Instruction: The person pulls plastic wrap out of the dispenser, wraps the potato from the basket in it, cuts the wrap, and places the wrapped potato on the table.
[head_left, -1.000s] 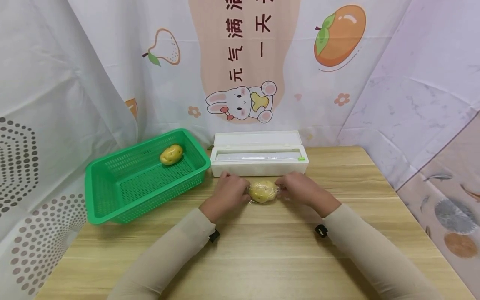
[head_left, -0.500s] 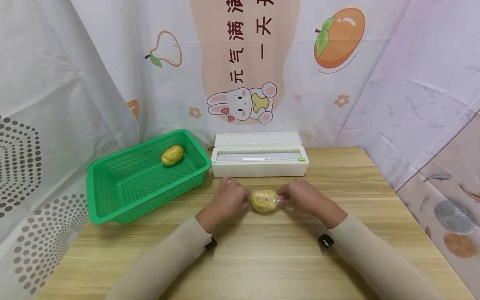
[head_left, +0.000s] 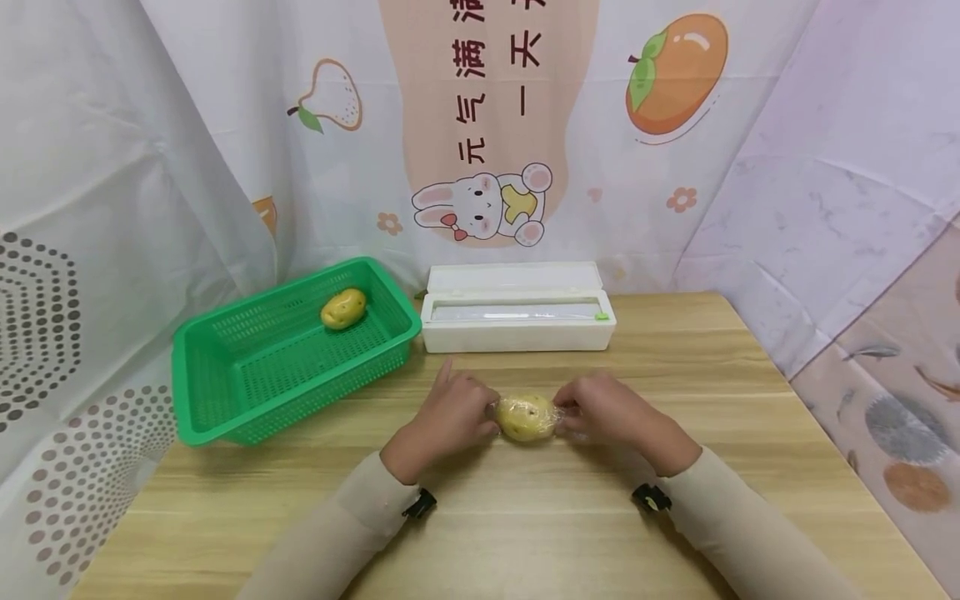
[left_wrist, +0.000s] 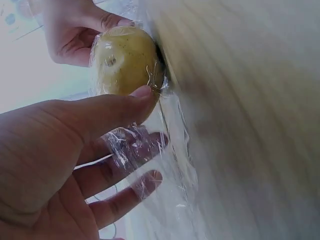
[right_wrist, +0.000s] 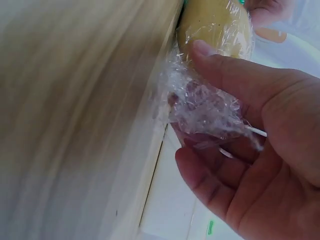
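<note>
A potato [head_left: 527, 418] covered in clear plastic wrap sits on the wooden table between both hands. At its left end, my left hand [head_left: 452, 414] holds the gathered wrap. In the left wrist view, the thumb lies on the potato's end, and loose plastic wrap [left_wrist: 182, 150] passes over the spread fingers. My right hand [head_left: 611, 414] grips the bunched end on the other side. Crumpled film [right_wrist: 207, 112] lies between that thumb and the curled fingers in the right wrist view. The potato's underside is hidden.
Behind the hands stands a white wrap dispenser box [head_left: 517, 337] with its lid raised and a green slider. To the left is a green perforated basket [head_left: 300, 400] holding another potato [head_left: 343, 309]. Printed curtains [head_left: 600, 225] hang behind the table [head_left: 525, 525].
Both hands and the wrapped potato have moved nearer to me, away from the dispenser box. The loose film at the right end now shows less beyond my right fingers. Basket and box stay put.
</note>
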